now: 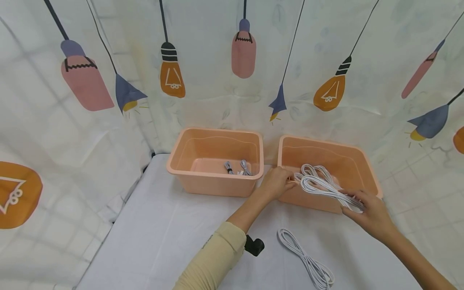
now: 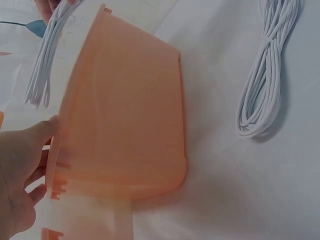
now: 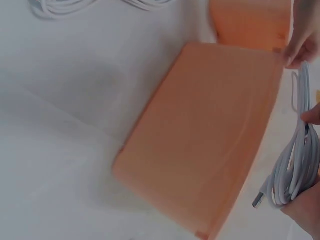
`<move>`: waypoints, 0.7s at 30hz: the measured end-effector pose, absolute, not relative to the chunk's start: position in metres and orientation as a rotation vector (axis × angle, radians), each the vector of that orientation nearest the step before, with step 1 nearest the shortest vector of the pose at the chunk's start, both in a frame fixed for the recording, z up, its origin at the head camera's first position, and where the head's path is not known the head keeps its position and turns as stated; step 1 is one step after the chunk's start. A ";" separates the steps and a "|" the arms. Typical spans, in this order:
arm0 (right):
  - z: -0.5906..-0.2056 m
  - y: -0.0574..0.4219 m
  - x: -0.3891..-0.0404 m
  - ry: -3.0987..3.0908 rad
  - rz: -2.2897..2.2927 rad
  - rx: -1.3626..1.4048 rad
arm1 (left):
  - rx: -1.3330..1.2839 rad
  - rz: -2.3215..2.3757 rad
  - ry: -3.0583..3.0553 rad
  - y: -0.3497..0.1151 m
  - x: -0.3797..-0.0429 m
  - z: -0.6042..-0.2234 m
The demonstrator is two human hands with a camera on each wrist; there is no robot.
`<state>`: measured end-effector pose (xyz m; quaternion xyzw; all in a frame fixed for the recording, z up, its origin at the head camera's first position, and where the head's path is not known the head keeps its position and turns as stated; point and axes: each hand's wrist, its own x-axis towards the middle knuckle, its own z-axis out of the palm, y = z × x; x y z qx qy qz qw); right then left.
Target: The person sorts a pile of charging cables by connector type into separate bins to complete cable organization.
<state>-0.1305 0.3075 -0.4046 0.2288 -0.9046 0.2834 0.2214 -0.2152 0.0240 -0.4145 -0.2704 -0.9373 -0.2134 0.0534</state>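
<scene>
My right hand (image 1: 371,215) grips a coiled white cable (image 1: 319,183) near one end, above the right-hand peach bin (image 1: 308,199). In the right wrist view a metal-tipped plug (image 3: 258,200) sticks out of the coil (image 3: 295,165). My left hand (image 1: 277,183) holds that bin's rim at its near left corner, thumb outside, close to the coil's far end. The left wrist view shows this hand (image 2: 20,175) on the rim, apart from the hanging coil (image 2: 45,60). More white cable seems to lie inside the bin, partly hidden by the held coil.
A second peach bin (image 1: 214,181) stands to the left, holding small grey cable bundles (image 1: 244,167). Another coiled white cable (image 1: 306,259) lies on the white-covered table (image 1: 152,241) in front. A patterned curtain (image 1: 217,104) hangs behind the bins.
</scene>
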 end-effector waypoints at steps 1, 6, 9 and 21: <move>-0.403 0.308 -0.133 -2.499 0.785 0.631 | -0.821 -0.648 -2.849 0.024 -0.215 -0.415; -0.397 0.311 -0.144 -2.510 0.772 0.624 | -0.823 -0.613 -2.833 0.023 -0.216 -0.416; -0.394 0.311 -0.151 -2.525 0.769 0.627 | -0.826 -0.603 -2.831 0.023 -0.216 -0.416; -0.382 0.311 -0.188 -2.548 0.765 0.609 | -0.841 -0.613 -2.847 0.023 -0.215 -0.413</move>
